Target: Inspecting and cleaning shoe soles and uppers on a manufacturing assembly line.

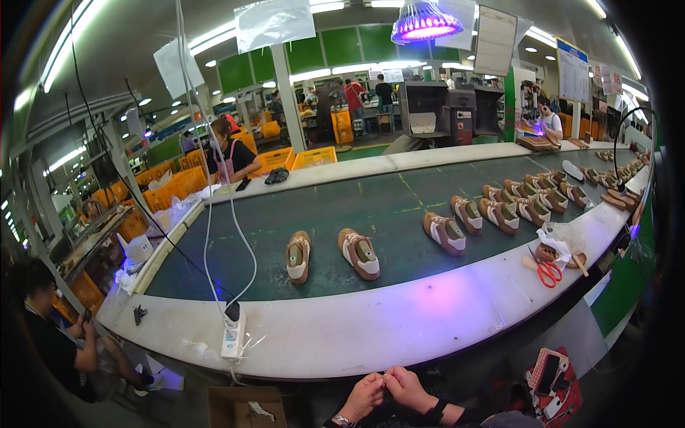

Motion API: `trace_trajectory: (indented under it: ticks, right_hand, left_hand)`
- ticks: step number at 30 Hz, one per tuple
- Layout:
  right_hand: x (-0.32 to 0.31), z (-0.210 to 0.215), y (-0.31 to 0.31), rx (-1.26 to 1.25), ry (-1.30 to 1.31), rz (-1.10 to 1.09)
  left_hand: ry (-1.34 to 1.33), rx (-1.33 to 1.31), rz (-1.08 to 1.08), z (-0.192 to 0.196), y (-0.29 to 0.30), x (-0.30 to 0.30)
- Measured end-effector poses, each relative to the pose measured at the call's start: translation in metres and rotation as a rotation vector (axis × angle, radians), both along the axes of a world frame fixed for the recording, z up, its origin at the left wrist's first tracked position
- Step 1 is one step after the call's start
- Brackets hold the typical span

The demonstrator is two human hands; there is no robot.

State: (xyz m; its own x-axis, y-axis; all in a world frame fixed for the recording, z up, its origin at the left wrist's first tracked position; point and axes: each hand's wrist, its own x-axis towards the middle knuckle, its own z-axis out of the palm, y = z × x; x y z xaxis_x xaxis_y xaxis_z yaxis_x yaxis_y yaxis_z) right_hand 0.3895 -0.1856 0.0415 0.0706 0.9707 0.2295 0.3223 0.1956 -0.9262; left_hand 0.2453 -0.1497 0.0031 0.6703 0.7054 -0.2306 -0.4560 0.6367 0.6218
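Note:
At the near edge of the white worktop, my left hand [363,396] and my right hand [408,387] meet with their fingertips together. Both are closed in a pinch, and anything between the fingers is too small to make out. A watch circles my left wrist, a dark band my right. Beyond them on the green conveyor belt [307,207] stand two brown and white shoes, a left-hand shoe [297,258] and a right-hand shoe [358,254]. Farther right are more such shoes [444,233] in rows. Neither hand touches a shoe.
Along the white worktop [399,321] lie a power strip [233,332] with hanging cables, red scissors [549,274] and crumpled plastic [562,239]. Below are a cardboard box [246,408] and a red stool [556,385] with a phone. A purple lamp [427,23] hangs overhead. Several people are nearby.

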Motion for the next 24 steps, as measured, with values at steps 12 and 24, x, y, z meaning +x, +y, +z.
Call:
trace_trajectory:
  ticks: [12,24]
  right_hand:
    - [-0.011,-0.001,0.003,-0.133,0.271,0.079]
    - [-0.013,0.021,0.016,-0.365,0.654,0.182]
  left_hand:
    - [-0.023,-0.086,0.127,0.005,-0.005,-0.002]
    - [0.021,-0.012,0.265,0.049,-0.009,0.002]
